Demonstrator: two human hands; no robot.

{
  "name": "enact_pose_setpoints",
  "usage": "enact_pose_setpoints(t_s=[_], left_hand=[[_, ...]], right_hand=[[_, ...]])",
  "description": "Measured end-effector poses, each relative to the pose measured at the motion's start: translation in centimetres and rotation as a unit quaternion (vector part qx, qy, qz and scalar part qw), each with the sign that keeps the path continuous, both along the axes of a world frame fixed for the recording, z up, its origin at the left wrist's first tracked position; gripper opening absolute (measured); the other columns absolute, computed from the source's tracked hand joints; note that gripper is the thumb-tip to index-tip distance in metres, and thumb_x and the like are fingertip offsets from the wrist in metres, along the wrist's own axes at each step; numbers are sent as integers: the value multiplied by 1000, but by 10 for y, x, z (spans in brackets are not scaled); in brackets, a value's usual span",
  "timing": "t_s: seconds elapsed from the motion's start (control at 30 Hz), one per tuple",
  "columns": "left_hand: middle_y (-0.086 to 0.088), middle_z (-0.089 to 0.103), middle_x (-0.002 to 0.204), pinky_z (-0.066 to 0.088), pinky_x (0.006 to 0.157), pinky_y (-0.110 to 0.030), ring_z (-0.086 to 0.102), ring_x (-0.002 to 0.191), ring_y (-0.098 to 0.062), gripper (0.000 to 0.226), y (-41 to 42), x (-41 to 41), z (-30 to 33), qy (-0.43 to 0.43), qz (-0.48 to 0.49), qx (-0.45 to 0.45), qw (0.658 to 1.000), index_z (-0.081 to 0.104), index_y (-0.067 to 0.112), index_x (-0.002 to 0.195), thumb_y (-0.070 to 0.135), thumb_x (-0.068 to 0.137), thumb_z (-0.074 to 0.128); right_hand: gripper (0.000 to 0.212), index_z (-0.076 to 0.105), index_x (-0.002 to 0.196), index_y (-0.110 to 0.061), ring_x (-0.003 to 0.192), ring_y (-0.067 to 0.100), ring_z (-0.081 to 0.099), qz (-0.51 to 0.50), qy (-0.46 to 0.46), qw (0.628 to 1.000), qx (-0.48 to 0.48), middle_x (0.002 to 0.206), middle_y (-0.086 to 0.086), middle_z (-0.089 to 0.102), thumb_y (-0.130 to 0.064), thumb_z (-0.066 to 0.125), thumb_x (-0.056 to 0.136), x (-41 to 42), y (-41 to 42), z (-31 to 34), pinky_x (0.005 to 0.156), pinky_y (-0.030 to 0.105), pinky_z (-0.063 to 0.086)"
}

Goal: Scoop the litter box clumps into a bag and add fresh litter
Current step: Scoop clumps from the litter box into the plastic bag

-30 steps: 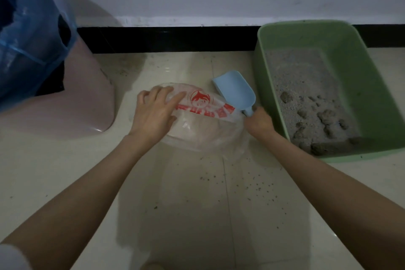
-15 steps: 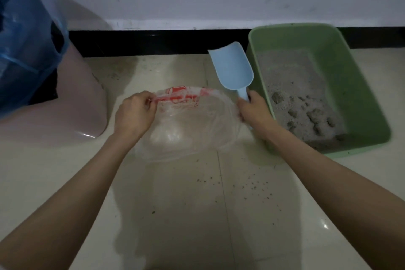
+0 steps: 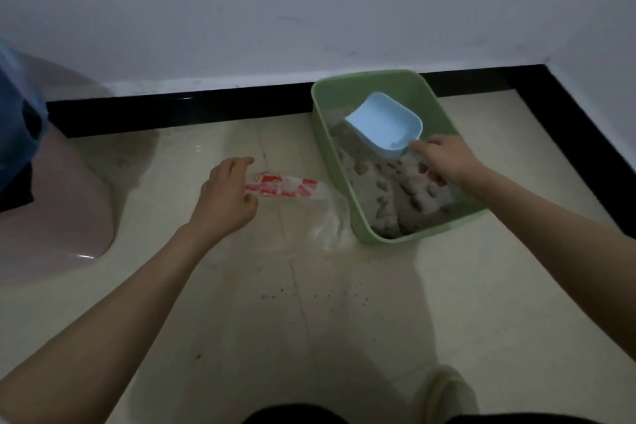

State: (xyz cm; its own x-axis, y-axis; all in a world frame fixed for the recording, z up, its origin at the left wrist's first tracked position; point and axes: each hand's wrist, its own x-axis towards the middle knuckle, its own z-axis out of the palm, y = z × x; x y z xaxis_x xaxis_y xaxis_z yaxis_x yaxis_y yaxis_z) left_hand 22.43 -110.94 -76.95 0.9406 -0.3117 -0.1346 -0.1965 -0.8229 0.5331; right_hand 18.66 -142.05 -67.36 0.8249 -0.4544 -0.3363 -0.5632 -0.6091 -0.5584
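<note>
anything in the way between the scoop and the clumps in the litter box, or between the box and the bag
Nothing visible blocks either path. The blue scoop, held by the right hand, hangs over the green litter box with open litter and clumps below it. The bag lies right beside the box's near-left wall, at the left hand; only that wall separates them.

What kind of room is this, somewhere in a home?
Probably a corner of a home, where a cat's things are kept. A green litter box sits on a pale tiled floor against a plain wall with a black skirting.
</note>
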Motion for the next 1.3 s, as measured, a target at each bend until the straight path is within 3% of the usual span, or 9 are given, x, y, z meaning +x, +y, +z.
enact_pose_setpoints(t_s=[0.1, 0.3, 0.5, 0.67, 0.73, 0.87, 1.1, 1.3], left_hand=[[-16, 28, 148, 22, 113, -39, 25, 137, -30, 59, -32, -18, 3, -27, -66, -8, 997, 30, 9, 142, 13, 88, 53], [-13, 15, 155, 14, 117, -44, 8, 144, -30, 58, -100, -41, -16, -45, -163, 110, 979, 21, 14, 146, 34, 96, 41], [-7, 3, 157, 5, 118, -40, -1, 145, -24, 65, -157, -51, -22, 20, -97, 130, 987, 8, 13, 149, 44, 97, 31], [-5, -3, 158, 5, 119, -37, -6, 145, -21, 68, -166, -65, -18, 68, -104, 183, 975, 0, 13, 149, 49, 97, 25], [-6, -5, 158, 4, 119, -37, -8, 145, -21, 68, -164, -65, -11, 74, -113, 204, 970, -1, 13, 149, 49, 97, 25], [-6, -7, 157, 2, 119, -36, -9, 144, -20, 68, -174, -46, -1, 63, -112, 218, 967, -1, 10, 149, 47, 97, 24], [-10, -12, 156, -4, 116, -38, -15, 143, -23, 65, -186, -13, -25, 24, -44, 222, 974, -7, 7, 147, 43, 99, 16], [-12, -18, 155, -10, 115, -36, -18, 142, -21, 63, -197, 2, -49, -9, 16, 166, 986, -13, 5, 145, 32, 99, 21]], right_hand=[[41, 59, 70, -11, 48, 17, 47, 33, 47, 995, -86, 70, 8, 62, -41, 44, 94, -17, -36, -8, 54, 27, 44], [46, 67, 76, -7, 57, 27, 56, 68, 113, 985, -109, 72, 14, 64, -47, 49, 87, -24, -83, -51, 60, 29, 46], [41, 68, 90, -9, 71, 27, 58, 149, 113, 967, -172, 78, 10, 63, -44, 45, 88, -5, -109, -60, 61, 28, 42], [36, 45, 62, -11, 56, 20, 44, 203, 124, 952, -190, 65, 6, 47, -33, 45, 91, 9, -105, -52, 50, 24, 29], [34, 40, 61, -13, 60, 21, 46, 205, 127, 952, -190, 66, 5, 46, -29, 45, 90, 16, -102, -49, 51, 23, 28], [29, 35, 61, -14, 67, 24, 46, 217, 126, 949, -192, 66, 4, 41, -23, 47, 86, 30, -95, -46, 50, 23, 25], [31, 40, 61, -11, 56, 19, 43, 232, 111, 935, -246, 64, 4, 44, -23, 45, 89, 39, -96, -50, 50, 22, 25], [38, 40, 58, -11, 51, 17, 41, 251, 80, 922, -285, 59, 3, 43, -28, 42, 92, 55, -86, -66, 48, 22, 24]])
